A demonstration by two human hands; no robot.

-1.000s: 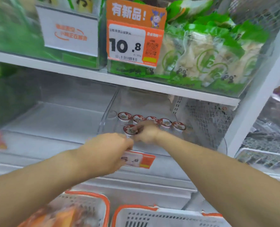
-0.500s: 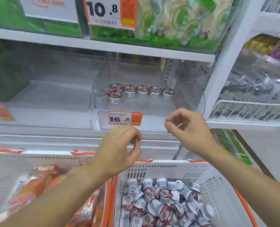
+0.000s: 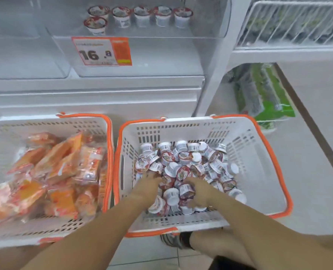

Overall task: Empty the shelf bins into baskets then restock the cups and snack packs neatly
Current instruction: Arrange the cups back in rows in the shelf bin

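Two baskets (image 3: 259,152) on tiled floor (image 3: 308,172) below shelving (image 3: 103,98).

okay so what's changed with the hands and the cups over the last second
Both hands came down from the shelf bin into the right basket. The left hand and right hand now dig among the loose cups; whether they grip any is unclear. The six cups on the shelf and the snack packs stayed put.
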